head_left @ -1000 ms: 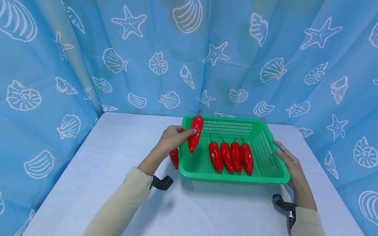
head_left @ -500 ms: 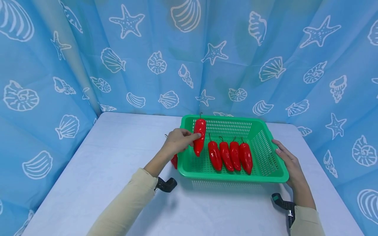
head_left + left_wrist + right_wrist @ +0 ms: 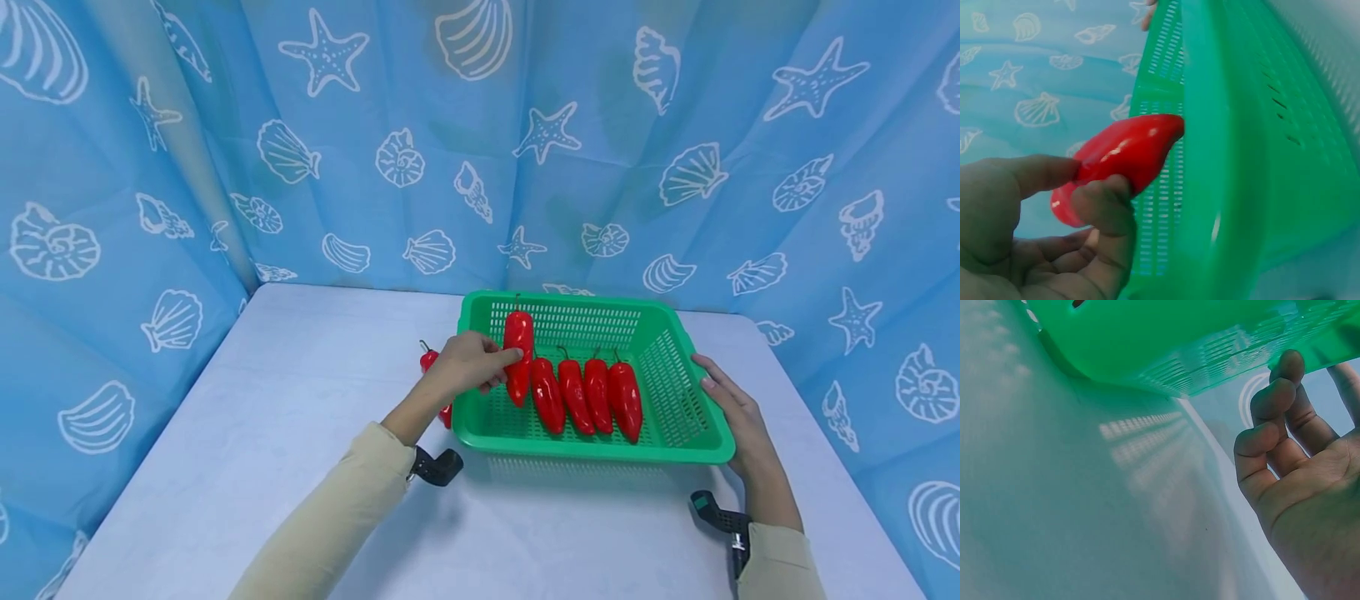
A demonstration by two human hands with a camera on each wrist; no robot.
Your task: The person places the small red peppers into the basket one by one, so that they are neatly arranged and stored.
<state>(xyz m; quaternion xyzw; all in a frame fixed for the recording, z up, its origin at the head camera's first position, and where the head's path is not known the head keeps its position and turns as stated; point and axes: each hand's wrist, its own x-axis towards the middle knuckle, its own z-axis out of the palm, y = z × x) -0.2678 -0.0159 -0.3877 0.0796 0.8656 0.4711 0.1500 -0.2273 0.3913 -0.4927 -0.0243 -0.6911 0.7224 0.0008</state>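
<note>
A glossy red chili pepper [image 3: 518, 332], stem up, is pinched between the thumb and fingers of my left hand [image 3: 472, 363]. It hangs inside the left part of a green plastic basket [image 3: 592, 452], its tip pointing down. In the left wrist view the thumb and a bent finger press the pepper [image 3: 1125, 150] from both sides, close by the basket's rim [image 3: 1229, 156]. Several red peppers [image 3: 573, 397] lie side by side in the basket, stems toward the back. My right hand [image 3: 738, 417] holds the basket's right rim; the right wrist view shows bent fingers [image 3: 1272, 397] beneath it.
Outside the basket's left wall, another red pepper [image 3: 428, 359] lies on the white tablecloth [image 3: 330, 358], partly hidden by the left hand. A blue curtain [image 3: 465, 125] with shells and starfish hangs behind and at both sides. Black wrist cameras [image 3: 438, 467] sit below the hands.
My left hand has carried its pepper rightward and a little lower, close to the row in the basket. More of the pepper outside the basket shows. The right hand has stayed at the rim.
</note>
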